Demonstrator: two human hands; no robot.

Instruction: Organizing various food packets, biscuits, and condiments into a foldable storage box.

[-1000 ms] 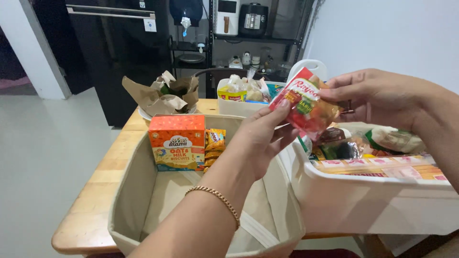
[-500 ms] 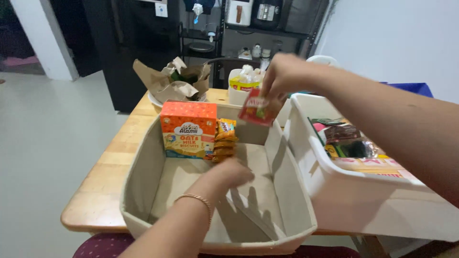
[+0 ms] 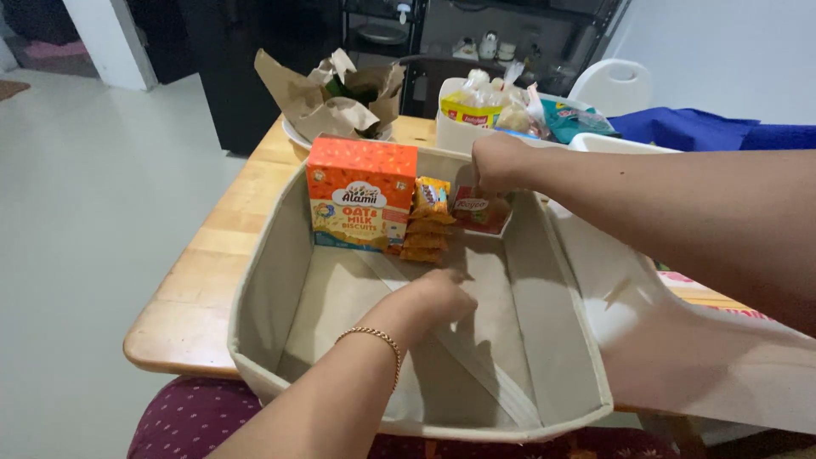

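While the right hand (image 3: 497,163) closes its grip on a red snack packet (image 3: 480,209) at the beige fabric bin's (image 3: 557,336) far wall, upper centre, we note the left hand (image 3: 433,299) pressing the floor, fingers curled, holding nothing, on the wooden bench (image 3: 191,289).

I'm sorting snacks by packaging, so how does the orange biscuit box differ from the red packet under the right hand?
The orange biscuit box is a stiff carton, clearly larger; the red packet looks like a soft pouch, smaller. The box stands free at the bin's far left, untouched; the packet sits at the far right with the right hand on it. Both stand upright against the far wall of the beige fabric bin.
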